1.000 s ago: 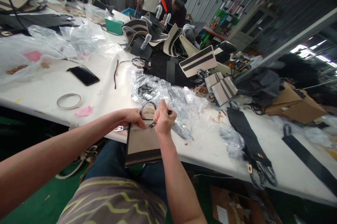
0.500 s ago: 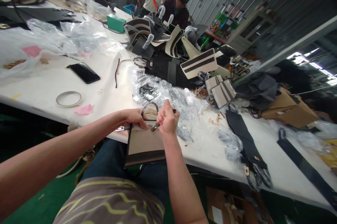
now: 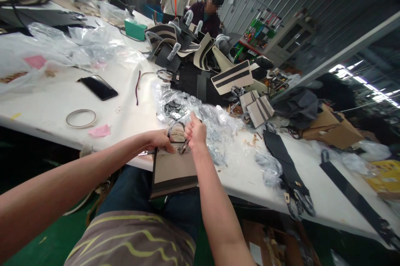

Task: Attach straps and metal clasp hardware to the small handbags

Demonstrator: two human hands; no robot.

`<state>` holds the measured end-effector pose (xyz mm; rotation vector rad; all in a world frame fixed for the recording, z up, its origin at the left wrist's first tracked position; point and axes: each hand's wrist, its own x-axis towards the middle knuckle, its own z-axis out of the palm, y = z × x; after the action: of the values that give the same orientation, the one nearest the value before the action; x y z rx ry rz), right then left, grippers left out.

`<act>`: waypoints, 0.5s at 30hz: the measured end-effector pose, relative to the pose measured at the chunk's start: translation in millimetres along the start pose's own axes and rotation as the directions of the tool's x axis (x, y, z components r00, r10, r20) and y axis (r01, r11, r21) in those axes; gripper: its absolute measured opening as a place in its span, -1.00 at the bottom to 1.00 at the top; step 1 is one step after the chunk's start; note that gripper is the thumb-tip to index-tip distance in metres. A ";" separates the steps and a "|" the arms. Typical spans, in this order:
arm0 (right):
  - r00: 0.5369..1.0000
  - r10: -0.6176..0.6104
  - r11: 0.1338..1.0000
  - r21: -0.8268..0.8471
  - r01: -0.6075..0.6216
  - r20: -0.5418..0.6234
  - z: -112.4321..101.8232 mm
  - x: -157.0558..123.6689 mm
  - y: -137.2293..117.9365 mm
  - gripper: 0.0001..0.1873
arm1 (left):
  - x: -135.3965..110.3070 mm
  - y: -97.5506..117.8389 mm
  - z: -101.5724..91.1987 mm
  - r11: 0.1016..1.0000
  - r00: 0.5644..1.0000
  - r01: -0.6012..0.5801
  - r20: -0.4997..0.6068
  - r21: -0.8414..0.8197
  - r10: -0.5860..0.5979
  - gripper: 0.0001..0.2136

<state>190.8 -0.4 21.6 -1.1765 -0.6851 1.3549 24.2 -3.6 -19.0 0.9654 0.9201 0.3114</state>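
A beige bag panel with dark edges [image 3: 175,169] lies over the near table edge and my lap. At its top stands a round dark handle [image 3: 169,132], with pale material showing inside the loop. My left hand [image 3: 160,140] is closed on the top left of the panel at the handle's base, thumb on the front. My right hand [image 3: 196,130] is a fist around a small metal-tipped tool [image 3: 184,146], whose tip points down at the panel's top edge. The fist hides most of the tool, so its exact kind does not show.
Crumpled clear plastic [image 3: 215,128] spreads beyond my hands. A phone [image 3: 99,87], a tape roll [image 3: 81,118] and pink scrap [image 3: 99,130] lie left. Bag pieces [image 3: 231,78] are heaped behind, black straps [image 3: 283,157] to the right. A person [image 3: 206,18] sits across the table.
My right fist has shifted slightly left and up, and more of the metal tool shows below it. My left hand keeps its grip. The view has turned slightly.
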 end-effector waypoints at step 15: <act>0.896 -0.443 0.896 -0.031 0.443 -0.024 -8.0 -46.7 21.1 -0.23 | 3.0 -4.2 -1.1 1.000 1.000 -0.002 0.015 -0.009 0.002 -0.63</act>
<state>182.8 -50.5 11.2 -0.9801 -0.8890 0.9426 24.4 -3.5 -24.3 0.9595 0.9039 0.3092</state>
